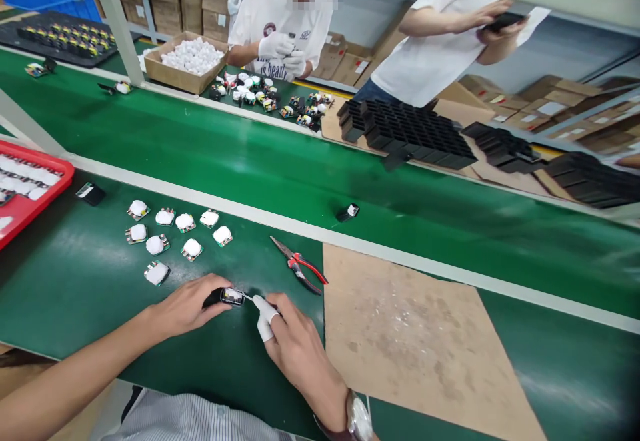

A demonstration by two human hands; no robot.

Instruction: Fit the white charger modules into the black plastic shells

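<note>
My left hand (187,304) is closed around a small black plastic case (213,297), whose open end faces right. Inside that end a circuit board (232,295) with a white pad shows. White finger cots cover the thumb and a finger of my right hand (295,341), which pinches a thin metal tool (249,297). The tool's tip is at the case opening; its exact kind is hidden by the fingers. Beyond my left hand lie several circuit boards topped with white pads (156,245). Red-handled long-nose pliers (299,264) rest beside the cardboard sheet.
A cardboard sheet (400,341) lies at right. The green conveyor belt (240,154) carries a black case (349,211). A red tray (65,181) of boards stands left. Across the belt are two people, a box of white pads (185,81) and stacked black cases (415,134).
</note>
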